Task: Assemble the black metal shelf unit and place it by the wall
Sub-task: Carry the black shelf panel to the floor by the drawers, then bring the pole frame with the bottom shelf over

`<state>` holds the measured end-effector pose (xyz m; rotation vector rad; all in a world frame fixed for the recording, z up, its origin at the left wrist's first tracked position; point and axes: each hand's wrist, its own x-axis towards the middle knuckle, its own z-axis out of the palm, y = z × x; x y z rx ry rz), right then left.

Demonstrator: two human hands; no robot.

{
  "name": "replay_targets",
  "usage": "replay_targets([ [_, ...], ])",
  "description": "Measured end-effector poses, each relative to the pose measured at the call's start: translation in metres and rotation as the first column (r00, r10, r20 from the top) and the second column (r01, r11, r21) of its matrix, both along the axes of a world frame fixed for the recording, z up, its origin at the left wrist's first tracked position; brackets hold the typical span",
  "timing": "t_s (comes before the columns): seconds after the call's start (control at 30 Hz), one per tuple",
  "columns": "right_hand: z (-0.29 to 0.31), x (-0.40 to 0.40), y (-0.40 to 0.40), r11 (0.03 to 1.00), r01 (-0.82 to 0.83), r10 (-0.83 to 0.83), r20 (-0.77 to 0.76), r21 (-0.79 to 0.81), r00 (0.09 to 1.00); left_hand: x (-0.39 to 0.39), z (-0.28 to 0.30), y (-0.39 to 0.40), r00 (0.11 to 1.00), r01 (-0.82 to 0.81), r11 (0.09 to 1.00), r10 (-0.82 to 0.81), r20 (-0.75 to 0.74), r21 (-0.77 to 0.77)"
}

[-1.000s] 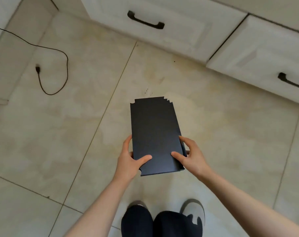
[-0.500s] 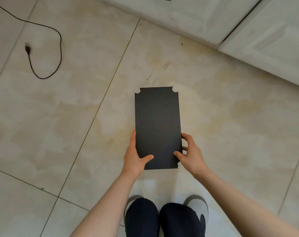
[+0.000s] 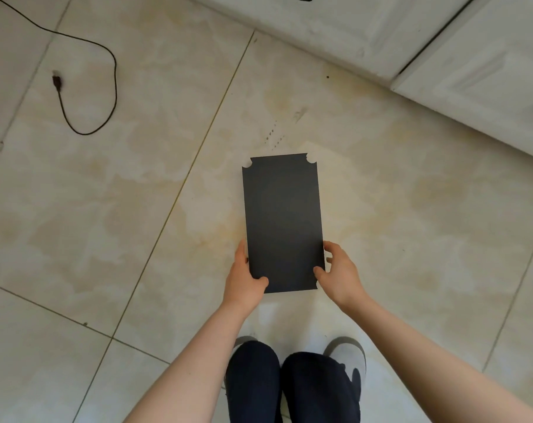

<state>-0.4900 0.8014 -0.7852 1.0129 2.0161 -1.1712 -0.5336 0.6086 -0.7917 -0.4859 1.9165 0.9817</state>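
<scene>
Black and flat, one metal shelf panel [image 3: 283,221] sits above the tiled floor [image 3: 137,209], its near end gripped by two hands, left hand [image 3: 244,279] and right hand [image 3: 340,273], thumbs on top, one cable [image 3: 85,87] well apart.

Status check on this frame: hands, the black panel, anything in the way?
Left hand and right hand both gripping black shelf panel at its near end. Panel held flat over tiled floor. Loose cable far left, clear of it.

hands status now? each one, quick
Left hand: holding the black shelf panel by its near left edge, thumb on top.
Right hand: holding the same panel by its near right edge.
</scene>
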Motion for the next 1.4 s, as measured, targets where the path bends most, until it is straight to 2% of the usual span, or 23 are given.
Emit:
replay_targets([
  [0.13, 0.047, -0.008, -0.004, 0.997, -0.060, 0.061, -0.006, 0.056, 0.998, -0.007, 0.048, 0.000, 1.000, 0.004, 0.998, -0.004, 0.012, -0.057],
  [0.27, 0.073, -0.014, -0.010, 0.995, -0.079, 0.082, -0.046, 0.065, 0.996, -0.013, 0.067, 0.005, 0.999, 0.037, 0.998, -0.036, 0.003, -0.060],
  [0.4, 0.138, -0.029, -0.023, 0.989, -0.142, 0.146, -0.111, 0.045, 0.983, -0.018, 0.134, 0.002, 0.996, 0.065, 0.996, -0.069, -0.056, -0.061],
  [0.57, 0.221, -0.053, -0.039, 0.974, -0.220, 0.226, -0.171, 0.053, 0.959, -0.030, 0.225, -0.013, 0.985, 0.026, 0.997, -0.039, -0.170, -0.077],
  [0.7, 0.296, -0.060, -0.059, 0.960, -0.280, 0.277, -0.219, 0.018, 0.936, -0.026, 0.307, -0.033, 0.957, -0.030, 0.995, 0.002, -0.291, -0.091],
  [0.87, 0.400, -0.050, -0.092, 0.912, -0.409, 0.387, -0.274, -0.027, 0.880, -0.003, 0.413, -0.055, 0.905, -0.246, 0.968, 0.210, -0.371, -0.054],
  [1.0, 0.488, -0.030, -0.118, 0.824, -0.567, 0.535, -0.315, -0.014, 0.784, 0.037, 0.498, -0.073, 0.858, -0.334, 0.941, 0.283, -0.429, -0.046],
  [1.17, 0.571, -0.004, -0.150, 0.677, -0.733, 0.693, -0.395, 0.069, 0.603, 0.097, 0.587, -0.107, 0.825, -0.372, 0.917, 0.255, -0.505, -0.144],
  [1.33, 0.648, 0.022, -0.197, 0.449, -0.868, 0.828, -0.463, 0.211, 0.315, 0.164, 0.669, -0.153, 0.793, -0.422, 0.847, 0.173, -0.584, -0.323],
  [1.4, 0.672, 0.031, -0.220, 0.361, -0.897, 0.856, -0.473, 0.254, 0.210, 0.188, 0.694, -0.173, 0.770, -0.481, 0.800, 0.190, -0.609, -0.358],
])
